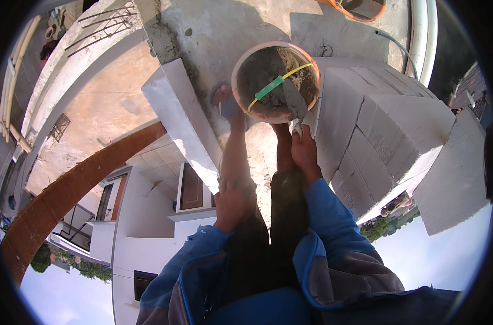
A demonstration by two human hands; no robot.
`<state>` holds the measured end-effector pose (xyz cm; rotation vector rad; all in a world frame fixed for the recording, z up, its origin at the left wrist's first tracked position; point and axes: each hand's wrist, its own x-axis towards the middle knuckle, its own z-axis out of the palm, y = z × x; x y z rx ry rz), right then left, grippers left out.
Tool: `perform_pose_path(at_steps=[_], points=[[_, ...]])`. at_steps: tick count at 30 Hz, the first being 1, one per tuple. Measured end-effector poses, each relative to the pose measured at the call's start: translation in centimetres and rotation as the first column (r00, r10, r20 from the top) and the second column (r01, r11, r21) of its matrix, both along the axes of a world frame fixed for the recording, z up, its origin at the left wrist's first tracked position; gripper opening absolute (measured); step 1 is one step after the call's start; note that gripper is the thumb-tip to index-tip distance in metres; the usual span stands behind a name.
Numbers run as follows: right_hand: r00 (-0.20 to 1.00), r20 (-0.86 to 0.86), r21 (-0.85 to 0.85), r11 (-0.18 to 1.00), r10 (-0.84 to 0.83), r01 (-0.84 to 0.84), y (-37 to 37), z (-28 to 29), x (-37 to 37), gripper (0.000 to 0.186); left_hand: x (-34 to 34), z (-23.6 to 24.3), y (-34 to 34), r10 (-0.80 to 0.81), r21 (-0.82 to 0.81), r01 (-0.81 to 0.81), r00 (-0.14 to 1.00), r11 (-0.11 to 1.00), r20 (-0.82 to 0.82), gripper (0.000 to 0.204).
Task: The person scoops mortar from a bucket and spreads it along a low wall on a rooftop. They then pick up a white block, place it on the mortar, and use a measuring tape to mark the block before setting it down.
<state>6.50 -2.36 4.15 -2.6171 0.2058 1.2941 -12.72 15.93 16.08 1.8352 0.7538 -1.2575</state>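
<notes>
My right hand [304, 146] grips the handle of a trowel [294, 103], whose mortar-coated blade rests in an orange bucket [241, 81] at upper middle. The bucket holds grey mortar and has a yellow handle with a green grip lying across its mouth. My left hand [229, 203] lies on my left leg near the knee, fingers slightly bent and apart, holding nothing. Below the bucket my two bare lower legs show, with the left foot [225, 103] beside the bucket.
Pale blocks [382, 135] are stacked to my right, and a narrow block [179, 119] stands to my left. A second bucket [357, 8] sits at the top, near white pipes [428, 38]. A brown wooden board [79, 187] crosses the lower left, above a drop toward white buildings.
</notes>
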Motion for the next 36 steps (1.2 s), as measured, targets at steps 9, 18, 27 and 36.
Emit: perform_pose_path(at_steps=[9, 18, 27, 36], points=[[0.720, 0.108, 0.125, 0.709, 0.685, -0.694, 8.2, -12.0, -0.6, 0.027, 5.3, -6.8, 3.8, 0.101, 0.160, -0.180, 0.908, 0.971, 0.407, 0.044], [0.774, -0.590, 0.258, 0.855, -0.229, 0.449, 6.0, -10.9, 0.4, 0.031, -0.6, 0.5, 4.3, 0.030, -0.019, -0.028, 0.991, 0.999, 0.131, 0.056], [0.723, -0.503, 0.372, 0.636, -0.474, 0.676, 9.0, 0.9, 0.6, 0.025, -1.9, 1.4, 1.1, 0.102, 0.048, -0.110, 0.984, 0.993, 0.144, 0.052], [0.990, -0.127, 0.664, 0.736, -0.062, 0.132, 31.4, -10.5, 0.3, 0.037, -2.6, 1.5, 2.0, 0.258, 0.059, -0.269, 0.954, 0.961, 0.150, 0.050]])
